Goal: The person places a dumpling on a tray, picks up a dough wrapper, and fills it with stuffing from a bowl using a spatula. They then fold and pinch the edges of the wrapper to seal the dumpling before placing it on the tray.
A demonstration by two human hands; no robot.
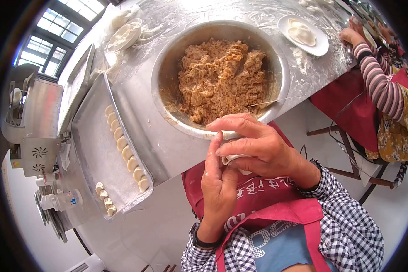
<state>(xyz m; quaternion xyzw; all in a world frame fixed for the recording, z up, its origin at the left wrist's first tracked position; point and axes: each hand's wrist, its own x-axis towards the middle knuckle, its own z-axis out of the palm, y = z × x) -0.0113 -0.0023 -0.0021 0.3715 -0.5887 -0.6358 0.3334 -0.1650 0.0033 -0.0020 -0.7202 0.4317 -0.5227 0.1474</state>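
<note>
Near the front rim of a large metal bowl (283, 75), both hands meet around a small piece of white dough (233, 158). My right hand (258, 147) has its fingers curled over the dough, which shows between them. My left hand (217, 181) is upright against it, with fingertips and thumb touching the dough; part of the dough is hidden by the fingers. Brown minced filling (224, 79) fills much of the bowl, and a thin metal utensil (264, 103) leans at its right side.
A metal tray (93, 136) at the left holds rows of dumplings (122, 144). Round wrappers (301, 34) lie on a white plate (322, 43) at the upper right. Another person's striped sleeve (378, 86) is at the right, beside a stool. A floury plate (124, 36) stands upper left.
</note>
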